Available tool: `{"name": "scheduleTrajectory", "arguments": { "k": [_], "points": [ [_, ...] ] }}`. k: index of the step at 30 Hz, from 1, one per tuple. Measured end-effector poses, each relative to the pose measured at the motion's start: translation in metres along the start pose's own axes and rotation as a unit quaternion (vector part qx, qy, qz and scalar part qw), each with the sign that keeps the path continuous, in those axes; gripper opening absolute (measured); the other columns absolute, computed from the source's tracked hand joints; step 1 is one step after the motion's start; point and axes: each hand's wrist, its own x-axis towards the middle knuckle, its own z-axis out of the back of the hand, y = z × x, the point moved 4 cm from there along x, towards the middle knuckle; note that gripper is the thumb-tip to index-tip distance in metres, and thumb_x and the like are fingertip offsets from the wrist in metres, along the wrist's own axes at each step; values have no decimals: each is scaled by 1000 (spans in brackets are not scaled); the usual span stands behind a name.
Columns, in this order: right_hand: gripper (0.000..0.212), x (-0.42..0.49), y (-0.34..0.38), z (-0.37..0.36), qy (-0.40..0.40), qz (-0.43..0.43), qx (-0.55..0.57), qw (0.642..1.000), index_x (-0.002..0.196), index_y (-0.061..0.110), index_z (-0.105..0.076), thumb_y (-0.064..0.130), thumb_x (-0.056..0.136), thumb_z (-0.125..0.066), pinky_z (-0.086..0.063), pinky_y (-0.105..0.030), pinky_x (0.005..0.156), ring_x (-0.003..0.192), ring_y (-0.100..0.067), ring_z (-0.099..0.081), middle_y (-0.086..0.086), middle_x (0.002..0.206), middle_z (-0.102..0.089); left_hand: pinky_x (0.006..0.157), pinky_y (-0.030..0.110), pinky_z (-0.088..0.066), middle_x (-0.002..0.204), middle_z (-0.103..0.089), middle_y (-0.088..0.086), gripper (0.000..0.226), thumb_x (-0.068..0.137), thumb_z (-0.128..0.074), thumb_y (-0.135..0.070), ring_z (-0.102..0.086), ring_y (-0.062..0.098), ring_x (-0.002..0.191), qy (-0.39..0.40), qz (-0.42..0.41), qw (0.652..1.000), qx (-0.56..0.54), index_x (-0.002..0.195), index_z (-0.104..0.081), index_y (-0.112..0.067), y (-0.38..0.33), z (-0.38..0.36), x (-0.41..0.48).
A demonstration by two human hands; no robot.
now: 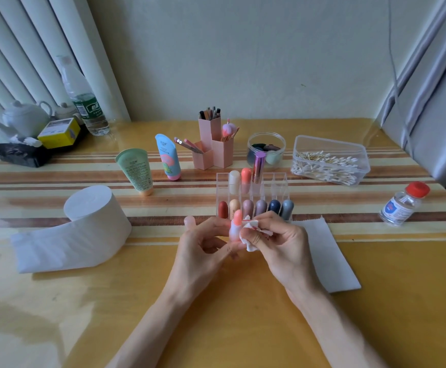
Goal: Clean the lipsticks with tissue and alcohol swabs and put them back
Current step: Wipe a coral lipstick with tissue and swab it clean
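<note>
Mid-task, by my read. Table (230,328) carries the whole kit: tissue roll (94,221) at left with its tail unrolled, a flat tissue sheet (323,258) right of centre, and the swab box (331,162) at upper right, with no swab out that I can see. The clear organiser (279,181) at centre holds six lipsticks in its front row and three in the back, and the back-right slots are empty. I can't tell which of the racked ones are already cleaned. Left hand (203,248) has fingers curled, pinching the base of a coral lipstick (235,227) just in front of the organiser. Right hand (277,243) pinches a tissue wad (251,235), red-smeared, against the stick. Alcohol bottle (402,205) at right is still capped, so the swab pass and re-racking look outstanding.
</note>
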Motion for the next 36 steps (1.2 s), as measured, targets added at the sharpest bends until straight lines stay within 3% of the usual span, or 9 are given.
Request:
{"name": "scheduleTrajectory", "arguments": {
  "k": [3, 7, 10, 12, 14, 21, 29, 32, 36],
  "points": [
    [14, 1, 0, 4, -17, 0, 7, 1000, 93, 11, -85, 21, 84, -80, -55, -22, 79, 84, -8, -68, 7, 83, -72, 59, 22, -54, 100, -80, 5, 25, 89, -79, -14, -74, 27, 65, 6, -25, 1000, 2, 111, -70, -8, -2, 0, -1],
    [11, 0, -1, 9, -42, -9, 40, 998, 92, 12, -84, 20, 87, -78, -59, -41, 91, 97, -12, -70, 3, 86, -74, 58, 20, -52, 92, -79, 3, 20, 90, -77, -14, -74, 24, 66, -55, -41, 998, -4, 107, -70, -7, -9, 16, 2],
    [15, 0, -2, 10, -44, -16, 71, 996, 96, 2, -82, 14, 88, -78, -58, -39, 97, 117, -18, -71, -3, 94, -77, 60, 23, -47, 72, -72, -6, 17, 87, -82, -20, -61, 13, 62, -159, -32, 986, 38, 103, -77, -17, -7, 42, 8],
    [16, 0, -1, 9, -40, -14, 83, 996, 97, -2, -81, 11, 88, -78, -58, -33, 94, 122, -21, -70, -3, 96, -78, 60, 20, -41, 67, -67, 3, 12, 87, -83, -24, -53, 11, 62, -196, -13, 979, 57, 98, -79, -22, -3, 55, 12],
    [16, 1, 0, 9, -38, -10, 81, 996, 97, -3, -81, 10, 88, -78, -58, -28, 90, 122, -21, -70, -3, 94, -77, 61, 20, -41, 70, -68, 9, 8, 88, -83, -27, -52, 10, 63, -196, 5, 977, 83, 94, -79, -26, 0, 59, 17],
    [16, 0, 2, 8, -36, -15, 88, 995, 96, -3, -81, 10, 88, -78, -57, -25, 88, 122, -20, -70, 0, 92, -77, 67, 20, -48, 83, -74, -21, 12, 83, -86, -27, -66, 9, 82, -172, 43, 966, 188, 93, -81, -26, 23, 65, 40],
    [17, 0, 3, 8, -33, -20, 78, 996, 97, -1, -82, 13, 88, -78, -57, -25, 88, 120, -16, -70, 2, 93, -78, 66, 31, -44, 60, -56, -19, 14, 79, -86, -42, -48, 6, 62, -151, 33, 957, 247, 90, -79, -35, 42, 57, 42],
    [16, 0, 2, 9, -34, -21, 74, 996, 98, 0, -82, 13, 89, -78, -57, -24, 87, 115, -13, -72, 2, 94, -79, 85, 49, -54, 83, -67, -24, 33, 74, -76, -64, -62, 10, 84, -157, 34, 943, 290, 94, -79, -37, 43, 57, 41],
    [15, -1, 1, 9, -35, -24, 71, 997, 98, 1, -82, 13, 89, -78, -57, -25, 88, 117, -14, -72, 1, 93, -79, 89, 58, -52, 105, -70, -15, 56, 68, -65, -78, -63, 23, 101, -161, 53, 930, 327, 101, -79, -35, 47, 60, 42]
  ]
}}
